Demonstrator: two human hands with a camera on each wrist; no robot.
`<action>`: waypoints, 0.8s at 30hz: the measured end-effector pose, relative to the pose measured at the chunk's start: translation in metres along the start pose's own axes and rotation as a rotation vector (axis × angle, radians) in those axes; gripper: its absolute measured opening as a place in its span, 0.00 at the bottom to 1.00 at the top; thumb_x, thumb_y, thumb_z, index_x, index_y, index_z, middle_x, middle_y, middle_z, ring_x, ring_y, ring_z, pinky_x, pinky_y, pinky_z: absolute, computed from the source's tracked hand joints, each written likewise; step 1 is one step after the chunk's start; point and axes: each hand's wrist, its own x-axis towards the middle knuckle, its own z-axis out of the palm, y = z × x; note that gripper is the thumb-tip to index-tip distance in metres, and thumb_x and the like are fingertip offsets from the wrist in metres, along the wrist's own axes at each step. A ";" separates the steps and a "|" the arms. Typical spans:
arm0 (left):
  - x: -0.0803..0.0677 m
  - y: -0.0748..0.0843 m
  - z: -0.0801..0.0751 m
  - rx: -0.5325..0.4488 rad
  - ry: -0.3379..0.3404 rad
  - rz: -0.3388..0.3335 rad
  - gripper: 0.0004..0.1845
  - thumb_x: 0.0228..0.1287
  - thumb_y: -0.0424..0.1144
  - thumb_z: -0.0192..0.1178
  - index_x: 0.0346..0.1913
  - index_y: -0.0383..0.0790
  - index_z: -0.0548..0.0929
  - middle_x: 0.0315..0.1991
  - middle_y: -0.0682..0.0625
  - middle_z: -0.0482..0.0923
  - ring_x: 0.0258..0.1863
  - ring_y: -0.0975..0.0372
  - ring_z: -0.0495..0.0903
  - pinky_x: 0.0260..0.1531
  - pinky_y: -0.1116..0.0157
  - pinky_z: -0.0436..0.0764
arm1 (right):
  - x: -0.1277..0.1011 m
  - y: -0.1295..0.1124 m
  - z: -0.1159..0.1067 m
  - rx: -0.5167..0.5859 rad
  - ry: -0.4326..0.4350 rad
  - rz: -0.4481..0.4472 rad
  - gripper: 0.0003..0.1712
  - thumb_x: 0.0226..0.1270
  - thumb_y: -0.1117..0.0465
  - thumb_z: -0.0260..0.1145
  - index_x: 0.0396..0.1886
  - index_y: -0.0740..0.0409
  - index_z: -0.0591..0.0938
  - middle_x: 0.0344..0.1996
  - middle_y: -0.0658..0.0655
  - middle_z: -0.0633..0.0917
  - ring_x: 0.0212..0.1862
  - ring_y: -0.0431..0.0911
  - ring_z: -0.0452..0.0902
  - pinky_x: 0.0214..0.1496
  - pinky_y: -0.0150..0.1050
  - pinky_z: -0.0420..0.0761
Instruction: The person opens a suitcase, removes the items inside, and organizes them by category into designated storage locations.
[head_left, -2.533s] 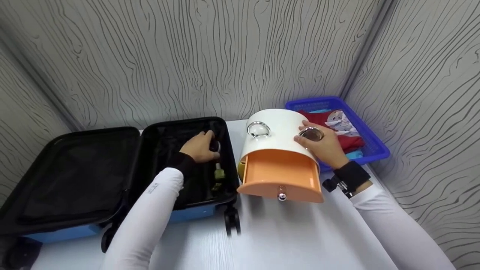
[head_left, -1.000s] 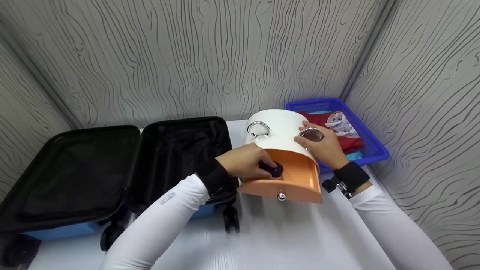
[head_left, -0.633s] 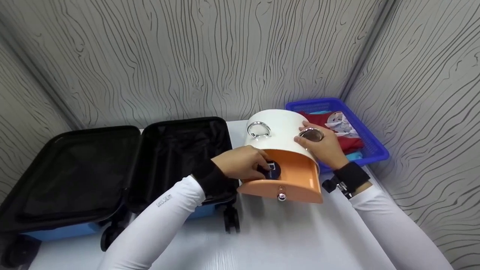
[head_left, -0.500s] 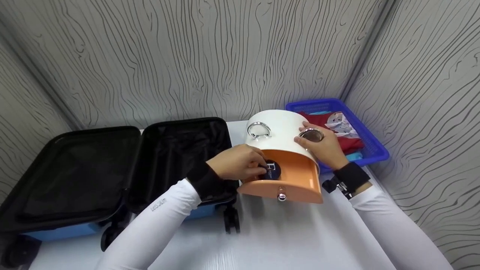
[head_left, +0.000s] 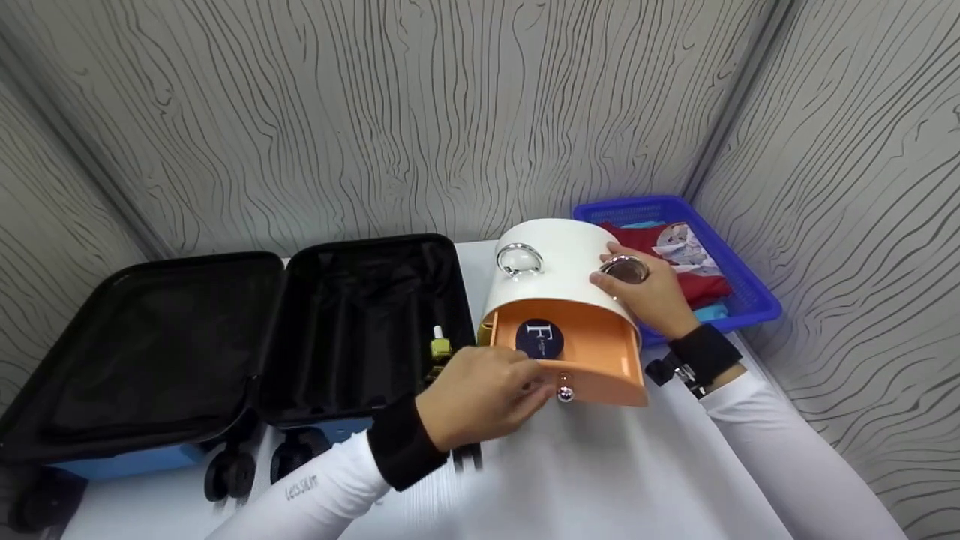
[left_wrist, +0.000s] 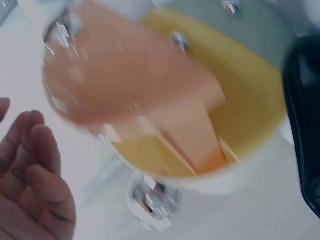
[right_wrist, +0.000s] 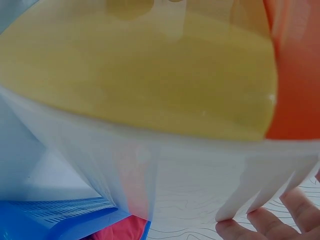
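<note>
A white drawer box (head_left: 562, 247) with chrome rings on top has its orange drawer (head_left: 596, 341) pulled out. In the drawer lies a round dark-blue container (head_left: 539, 339) with a white letter F. My left hand (head_left: 480, 394) is in front of the drawer near its chrome knob (head_left: 565, 394), fingers loosely curled and holding nothing. In the left wrist view, a gap separates those fingers from the drawer front. My right hand (head_left: 654, 296) rests on the box beside the right-hand ring; in the right wrist view its fingertips (right_wrist: 267, 220) touch the white shell.
At left lies an open black-lined suitcase (head_left: 360, 315). A small yellow-green bottle (head_left: 440, 347) with a white tip is at its right side. Behind the box stands a blue basket (head_left: 739, 277) holding red and light-blue cloth (head_left: 697, 283).
My left hand lifted the dark round container from the suitcase and set it in the drawer. It then let go and drew back toward the drawer front. The right hand stayed put.
</note>
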 end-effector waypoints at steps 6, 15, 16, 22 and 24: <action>-0.005 0.029 0.021 0.211 -0.074 -0.037 0.18 0.76 0.53 0.66 0.28 0.49 0.85 0.23 0.58 0.84 0.27 0.64 0.86 0.33 0.63 0.84 | -0.001 -0.001 0.000 0.015 -0.007 0.010 0.37 0.70 0.58 0.79 0.75 0.65 0.79 0.67 0.64 0.86 0.71 0.51 0.82 0.62 0.17 0.76; 0.007 0.040 0.044 0.335 -0.071 -0.121 0.16 0.75 0.52 0.67 0.28 0.51 0.86 0.22 0.59 0.84 0.22 0.65 0.84 0.14 0.62 0.72 | -0.001 0.000 0.000 0.057 -0.002 0.019 0.39 0.69 0.58 0.80 0.75 0.66 0.78 0.67 0.66 0.85 0.58 0.23 0.81 0.61 0.17 0.77; 0.008 0.040 0.045 0.337 -0.066 -0.122 0.16 0.76 0.51 0.66 0.27 0.52 0.86 0.22 0.59 0.84 0.21 0.65 0.83 0.14 0.62 0.71 | -0.001 0.000 0.000 0.052 -0.002 0.018 0.38 0.69 0.58 0.80 0.75 0.65 0.78 0.67 0.66 0.85 0.59 0.23 0.81 0.61 0.17 0.76; 0.017 0.030 0.049 0.314 -0.048 -0.149 0.19 0.79 0.46 0.64 0.24 0.50 0.82 0.19 0.57 0.80 0.19 0.62 0.81 0.16 0.63 0.74 | 0.000 0.000 0.000 0.012 0.004 0.003 0.36 0.69 0.56 0.80 0.72 0.65 0.81 0.66 0.64 0.87 0.61 0.27 0.82 0.61 0.17 0.76; 0.020 0.025 0.051 0.307 -0.027 -0.162 0.19 0.78 0.46 0.65 0.24 0.49 0.82 0.19 0.56 0.80 0.19 0.62 0.82 0.17 0.63 0.75 | 0.001 0.001 -0.001 0.007 0.002 0.001 0.36 0.69 0.56 0.80 0.72 0.65 0.81 0.66 0.63 0.87 0.64 0.33 0.83 0.60 0.17 0.76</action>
